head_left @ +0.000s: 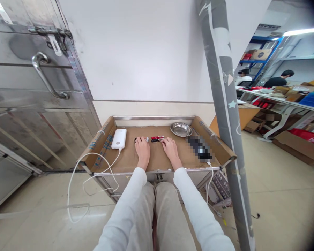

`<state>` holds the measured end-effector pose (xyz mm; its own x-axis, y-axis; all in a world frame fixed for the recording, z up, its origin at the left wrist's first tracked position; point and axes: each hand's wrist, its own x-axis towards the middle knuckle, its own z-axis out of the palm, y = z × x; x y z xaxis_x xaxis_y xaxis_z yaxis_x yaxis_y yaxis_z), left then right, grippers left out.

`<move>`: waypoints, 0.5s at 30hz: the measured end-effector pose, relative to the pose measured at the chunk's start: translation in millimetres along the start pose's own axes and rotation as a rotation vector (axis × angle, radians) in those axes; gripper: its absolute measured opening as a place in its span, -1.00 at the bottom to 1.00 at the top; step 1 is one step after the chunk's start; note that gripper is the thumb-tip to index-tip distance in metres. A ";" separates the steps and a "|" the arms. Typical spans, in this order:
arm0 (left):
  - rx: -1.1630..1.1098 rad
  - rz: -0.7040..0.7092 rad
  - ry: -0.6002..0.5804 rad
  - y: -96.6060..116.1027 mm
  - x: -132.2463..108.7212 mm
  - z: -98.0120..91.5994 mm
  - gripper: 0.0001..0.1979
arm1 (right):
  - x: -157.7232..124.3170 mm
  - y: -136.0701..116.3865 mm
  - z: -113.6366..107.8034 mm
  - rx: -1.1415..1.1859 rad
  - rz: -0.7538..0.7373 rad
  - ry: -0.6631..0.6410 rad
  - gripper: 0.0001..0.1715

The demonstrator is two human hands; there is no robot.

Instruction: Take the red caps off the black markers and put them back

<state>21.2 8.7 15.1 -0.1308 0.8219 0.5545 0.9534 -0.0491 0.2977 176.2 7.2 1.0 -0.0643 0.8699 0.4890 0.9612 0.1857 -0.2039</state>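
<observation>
Several small slim cylinders lie in a row on the cardboard-covered cart top (131, 160). My left hand (142, 150) has its fingers bent down around a black-and-silver cylinder (146, 139), partly hidden under them. At the row's other end, my right hand (170, 150) is closed with thumb and forefinger at the silver end of a black cylinder (155, 140). A red cylinder (157, 137) lies just behind the black one. The exact kind of these pieces is too small to make out.
A white power bank (119, 138) with a white cable stands at the left. Toward the right are a round metal dish (181, 129) and a blurred dark device (199, 148) with a cable. A tall grey wrapped roll (225, 104) leans beside the cart. Two people sit farther back.
</observation>
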 end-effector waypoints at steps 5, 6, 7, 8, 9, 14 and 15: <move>0.109 -0.090 -0.012 -1.6 -5.0 0.4 -0.73 | 0.5 0.0 -0.2 0.011 0.011 -0.010 -0.76; 0.115 -0.082 -0.016 -1.6 -5.8 0.5 -0.73 | 0.7 0.0 0.0 0.024 0.011 -0.007 -0.75; 0.121 -0.077 -0.021 -1.7 -6.5 0.6 -0.74 | 0.8 -0.2 0.0 0.040 0.012 -0.003 -0.74; 0.124 -0.076 -0.029 -2.0 -7.1 0.6 -0.75 | 0.8 -0.6 -0.3 0.060 0.013 0.003 -0.73; 0.122 -0.077 -0.039 -2.6 -7.5 0.5 -0.76 | 0.7 -1.3 -0.8 0.086 0.011 0.008 -0.72; -0.048 -0.062 -0.086 -8.2 -6.3 1.0 -0.78 | -0.6 -7.2 -8.5 0.292 -0.073 0.046 -0.61; -0.131 -0.020 -0.092 -9.1 -5.6 1.0 -0.78 | -0.9 -8.3 -10.1 0.345 -0.105 0.052 -0.57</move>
<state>13.5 5.1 8.5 -0.1185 0.8719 0.4752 0.9065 -0.1003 0.4101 171.0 0.3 10.8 -0.1356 0.8150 0.5634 0.8027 0.4237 -0.4197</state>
